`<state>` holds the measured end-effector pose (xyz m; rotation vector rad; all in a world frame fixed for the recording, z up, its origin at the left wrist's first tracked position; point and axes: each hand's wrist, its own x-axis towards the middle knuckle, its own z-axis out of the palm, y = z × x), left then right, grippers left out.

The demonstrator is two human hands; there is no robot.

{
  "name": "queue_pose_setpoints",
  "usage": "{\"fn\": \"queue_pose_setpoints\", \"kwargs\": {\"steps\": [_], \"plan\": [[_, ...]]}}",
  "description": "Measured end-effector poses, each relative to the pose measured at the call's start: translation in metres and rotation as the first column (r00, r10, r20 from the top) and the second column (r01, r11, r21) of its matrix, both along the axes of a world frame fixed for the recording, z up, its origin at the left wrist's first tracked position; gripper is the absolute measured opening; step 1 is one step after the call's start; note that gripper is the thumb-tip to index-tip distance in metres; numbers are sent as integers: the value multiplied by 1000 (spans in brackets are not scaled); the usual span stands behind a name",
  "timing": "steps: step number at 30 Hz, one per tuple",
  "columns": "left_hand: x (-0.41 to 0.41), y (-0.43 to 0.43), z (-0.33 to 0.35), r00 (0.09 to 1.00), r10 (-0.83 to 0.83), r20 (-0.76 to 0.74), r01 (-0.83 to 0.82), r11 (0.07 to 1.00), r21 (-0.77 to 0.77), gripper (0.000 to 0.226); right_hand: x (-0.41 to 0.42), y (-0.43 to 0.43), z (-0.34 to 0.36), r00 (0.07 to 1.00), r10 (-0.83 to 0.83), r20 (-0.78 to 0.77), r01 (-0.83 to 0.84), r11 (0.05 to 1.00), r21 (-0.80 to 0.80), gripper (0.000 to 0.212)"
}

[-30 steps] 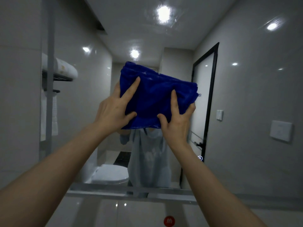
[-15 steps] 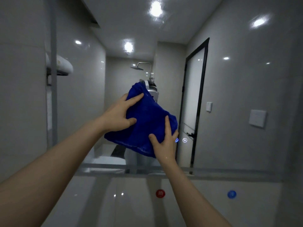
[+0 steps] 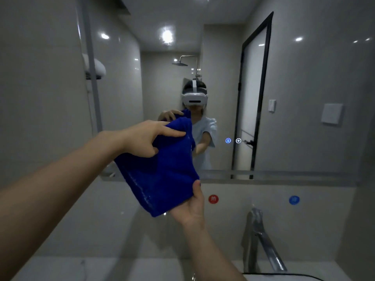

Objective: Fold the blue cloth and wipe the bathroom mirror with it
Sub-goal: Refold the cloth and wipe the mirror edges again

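**Blue cloth** (image 3: 162,169): folded into layers and hanging on a slant in the air, in front of the lower edge of the bathroom mirror (image 3: 304,88). Its top end is reaching up over the glass and its bottom corner is dangling over the wall below. Whether it is touching the glass cannot be told.

**Left grip** (image 3: 146,136): grasping the cloth's upper end, with the fingers lying across the top fold and the thumb pressing in from below.

**Right grip** (image 3: 190,207): pinching the cloth's lower right edge, with the thumb lying on the near face and the fingers hidden behind the fabric.

**Wall under the mirror:** a red round sticker (image 3: 213,199) is sitting just beside the right grip, and a blue round sticker (image 3: 294,200) is sitting well apart to the right.

**Metal faucet** (image 3: 259,240): standing at lower right.

**Mirror surface:**
- Two small lit icons (image 3: 233,140) are glowing right of the cloth.
- The glass is reflecting:
  - a person in a white headset (image 3: 194,98)
  - a black-framed door (image 3: 253,94)
  - a shower head (image 3: 180,63)
  - a rolled white towel (image 3: 98,66) on a rack
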<state>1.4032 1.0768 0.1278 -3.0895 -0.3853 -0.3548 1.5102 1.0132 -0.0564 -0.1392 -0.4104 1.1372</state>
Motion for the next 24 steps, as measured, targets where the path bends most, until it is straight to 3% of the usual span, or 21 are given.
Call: {"fn": "queue_pose_setpoints", "kwargs": {"steps": [2, 6, 10, 14, 18, 22, 24], "plan": [[-15, 3, -4, 999, 46, -3, -46, 999, -12, 75, -7, 2, 1, 999, -32, -27, 31, 999, -12, 79], [-38, 13, -14, 987, 156, 38, -152, 984, -95, 75, -24, 9, 5, 981, -180, 67, 187, 973, -136, 64], [-53, 21, -23, 954, 284, 99, -256, 939, -231, 77, -41, 15, 8, 874, -463, 150, 486, 836, -253, 82], [-63, 22, -24, 931, 345, 122, -287, 894, -344, 77, -58, 14, 0, 739, -541, 401, 634, 759, -146, 100], [-71, 20, -23, 921, 376, 107, -314, 874, -370, 76, -75, 7, -16, 567, -484, 666, 639, 769, 15, 91], [-77, 17, -24, 926, 366, 88, -312, 877, -365, 76, -91, -2, -24, 420, -467, 778, 576, 800, 169, 62], [-80, 16, -24, 938, 339, 80, -291, 888, -357, 77, -96, -6, -21, 380, -424, 822, 576, 804, 148, 60]]}}
